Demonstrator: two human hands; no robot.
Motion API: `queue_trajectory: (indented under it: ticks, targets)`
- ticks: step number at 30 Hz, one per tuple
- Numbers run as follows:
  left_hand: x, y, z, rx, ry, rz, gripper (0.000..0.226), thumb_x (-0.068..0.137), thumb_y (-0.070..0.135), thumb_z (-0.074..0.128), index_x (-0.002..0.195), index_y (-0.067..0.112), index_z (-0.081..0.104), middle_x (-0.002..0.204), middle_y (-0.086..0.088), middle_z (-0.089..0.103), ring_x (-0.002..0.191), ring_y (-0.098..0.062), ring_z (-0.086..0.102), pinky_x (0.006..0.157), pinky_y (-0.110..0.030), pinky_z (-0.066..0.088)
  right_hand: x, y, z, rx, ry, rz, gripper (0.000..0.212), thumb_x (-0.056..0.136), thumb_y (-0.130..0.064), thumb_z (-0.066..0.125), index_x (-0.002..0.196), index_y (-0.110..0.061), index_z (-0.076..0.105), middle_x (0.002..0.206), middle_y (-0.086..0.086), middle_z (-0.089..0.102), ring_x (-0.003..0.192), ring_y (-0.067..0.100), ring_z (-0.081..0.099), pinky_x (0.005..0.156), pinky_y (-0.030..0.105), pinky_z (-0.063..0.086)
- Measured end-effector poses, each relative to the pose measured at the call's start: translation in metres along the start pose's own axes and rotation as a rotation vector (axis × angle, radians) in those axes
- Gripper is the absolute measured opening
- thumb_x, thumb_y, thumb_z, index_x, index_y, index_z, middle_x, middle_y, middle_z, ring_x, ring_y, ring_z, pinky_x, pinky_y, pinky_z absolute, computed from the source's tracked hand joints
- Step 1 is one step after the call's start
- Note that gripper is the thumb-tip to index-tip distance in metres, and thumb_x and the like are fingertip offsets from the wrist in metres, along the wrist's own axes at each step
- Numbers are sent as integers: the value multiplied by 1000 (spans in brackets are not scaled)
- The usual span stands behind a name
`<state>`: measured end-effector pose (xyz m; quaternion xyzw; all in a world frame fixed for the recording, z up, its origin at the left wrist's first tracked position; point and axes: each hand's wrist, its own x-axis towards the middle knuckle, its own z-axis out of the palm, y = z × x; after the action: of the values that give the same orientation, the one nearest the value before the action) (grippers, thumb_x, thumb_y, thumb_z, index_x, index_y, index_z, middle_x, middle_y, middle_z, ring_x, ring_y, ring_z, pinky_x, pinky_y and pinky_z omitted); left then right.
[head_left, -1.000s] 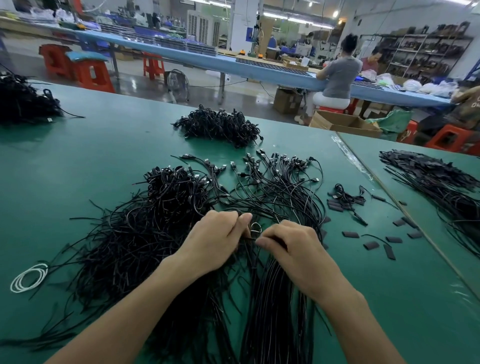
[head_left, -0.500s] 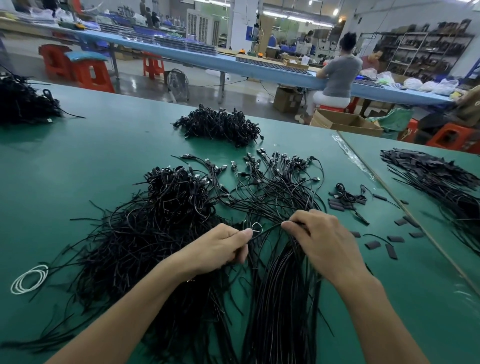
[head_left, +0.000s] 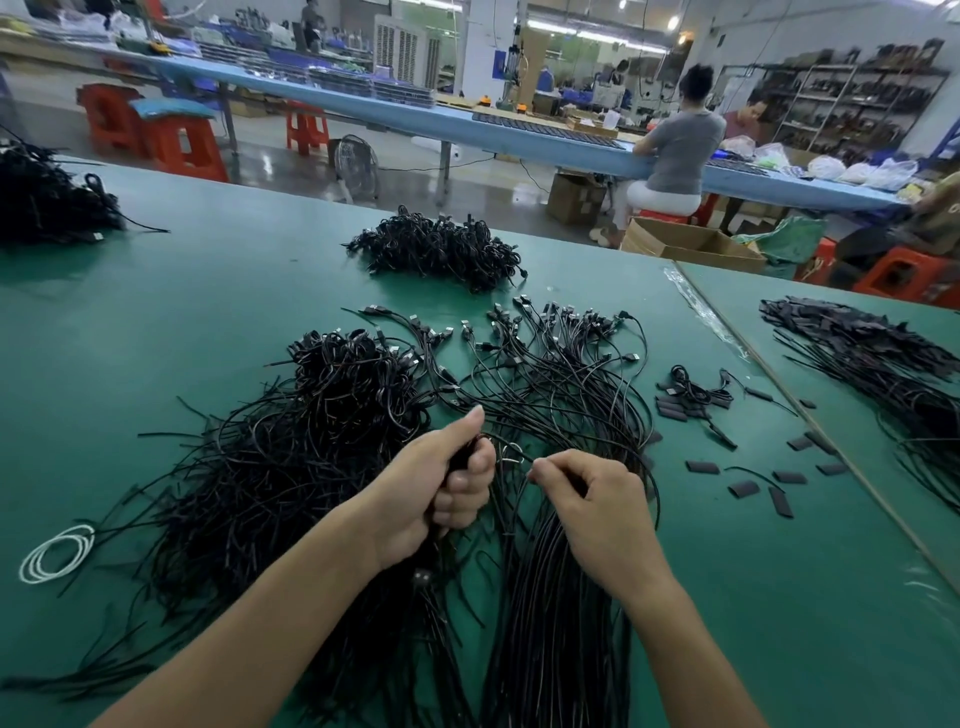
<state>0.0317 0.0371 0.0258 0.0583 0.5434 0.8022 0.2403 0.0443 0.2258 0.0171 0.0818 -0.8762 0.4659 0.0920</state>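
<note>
A factory workshop holds a green counter (head_left: 208, 322) covered with black cables. At centre frame, the left hand (head_left: 441, 488) is clenched around a cable bundle (head_left: 431, 597) that runs toward the lower edge of the frame, thumb raised. Just right of it, the right hand (head_left: 587, 499) pinches a thin cable (head_left: 519, 499) between thumb and forefinger, the other fingers curled. A small metal ring (head_left: 511, 457) lies between the hands. Connector ends (head_left: 545, 332) fan out above the hands. A loose cable pile (head_left: 270, 467) lies to the left and a white cord loop (head_left: 57, 553) at lower left. Short black sleeves (head_left: 743, 488) are scattered at right.
</note>
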Motion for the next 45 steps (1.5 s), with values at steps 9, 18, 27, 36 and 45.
queue_trajectory:
  ticks: [9, 18, 27, 36, 45]
  targets:
    - [-5, -7, 5, 79, 33, -15, 56, 102, 48, 39, 53, 22, 40, 45, 9, 26, 37, -6, 21, 36, -18, 22, -6, 4, 9, -58, 53, 28, 23, 97, -30, 61, 77, -22, 71, 51, -9, 53, 43, 5, 39, 43, 18, 30]
    - [8, -11, 12, -281, 204, 85, 50, 104, 36, 43, 66, 13, 65, 58, 0, 53, 46, -10, 48, 43, -20, 43, -21, -8, 26, -149, -344, 33, 28, 101, -33, 53, 78, -21, 63, 57, -4, 50, 44, 9, 34, 46, 37, 33]
    - [8, -25, 7, 543, 281, 353, 37, 92, 46, 55, 68, 25, 73, 67, 6, 71, 63, -10, 66, 60, -24, 52, -23, -30, 6, -315, -380, -201, 18, 100, -31, 51, 92, -26, 65, 91, -16, 61, 83, 6, 57, 76, 31, 50]
    - [-9, -13, 10, 438, -84, -89, 64, 98, 63, 34, 58, 21, 61, 46, 7, 36, 38, -6, 32, 38, -15, 29, -6, -25, -16, -50, -186, -220, 17, 83, -24, 79, 76, -28, 64, 78, -12, 64, 76, 9, 59, 68, 14, 42]
    - [-16, -7, -2, 224, -304, -208, 51, 94, 57, 46, 55, 25, 43, 51, 3, 50, 41, -8, 46, 41, -17, 38, -9, -20, -16, 255, -418, -113, 5, 93, -22, 69, 95, -26, 66, 90, 6, 70, 88, 33, 65, 83, 53, 54]
